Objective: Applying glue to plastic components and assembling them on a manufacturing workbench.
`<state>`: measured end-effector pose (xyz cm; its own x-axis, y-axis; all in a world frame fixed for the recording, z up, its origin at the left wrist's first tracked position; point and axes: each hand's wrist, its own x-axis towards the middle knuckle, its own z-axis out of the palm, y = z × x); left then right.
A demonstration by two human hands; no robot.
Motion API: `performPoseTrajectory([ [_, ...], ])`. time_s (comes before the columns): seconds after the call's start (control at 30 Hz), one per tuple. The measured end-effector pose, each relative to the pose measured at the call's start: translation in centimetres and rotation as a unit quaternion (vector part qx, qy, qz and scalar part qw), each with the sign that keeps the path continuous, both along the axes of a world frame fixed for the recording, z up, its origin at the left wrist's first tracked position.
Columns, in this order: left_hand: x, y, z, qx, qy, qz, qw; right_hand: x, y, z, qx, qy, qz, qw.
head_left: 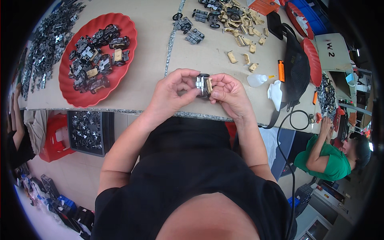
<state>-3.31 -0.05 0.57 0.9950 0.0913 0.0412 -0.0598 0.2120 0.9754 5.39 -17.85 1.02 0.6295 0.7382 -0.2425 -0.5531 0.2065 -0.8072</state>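
Both hands meet over the near edge of the table (152,86), and between them sits a small toy chassis (203,85), grey and black with a tan piece on its right side. Her left hand (173,95) is curled closed around the chassis from the left, thumb underneath and fingertips over the top; her right hand (229,94) is likewise closed on it from the right, thumb pressed near the tan piece. The chassis lies directly between the two sets of fingertips, equally close to each, with its long axis seeming to run near to far, a dark wheel showing at the far end. Fingers cover most of its sides and all of its underside, so how the tan piece seats cannot be made out. Far left rests a red dish (126,30) of similar assembled pieces; far of the hands lie loose tan parts (244,38), well apart, and a small squeeze bottle (256,80) just right.
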Motion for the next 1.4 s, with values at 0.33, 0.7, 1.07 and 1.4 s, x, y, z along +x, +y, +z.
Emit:
performPoseTrajectory([
  [0.33, 0.8, 0.3, 0.0, 0.025, -0.046, 0.015, 0.999, 0.9, 0.5, 0.5, -0.013, -0.006, 0.023, 1.0],
  [0.7, 0.7, 0.3, -0.2, -0.018, -0.026, -0.003, 0.999, 1.3, 0.3, 0.9, -0.101, -0.036, 0.046, 0.993],
  [1.07, 0.8, 0.3, -0.1, 0.0, -0.019, 0.008, 1.0, 0.8, 0.3, 0.5, -0.061, 0.009, 0.009, 0.998],
  [1.4, 0.9, 0.1, 0.1, -0.001, -0.011, 0.015, 1.0, 0.6, 0.5, 0.3, -0.066, -0.005, -0.003, 0.998],
])
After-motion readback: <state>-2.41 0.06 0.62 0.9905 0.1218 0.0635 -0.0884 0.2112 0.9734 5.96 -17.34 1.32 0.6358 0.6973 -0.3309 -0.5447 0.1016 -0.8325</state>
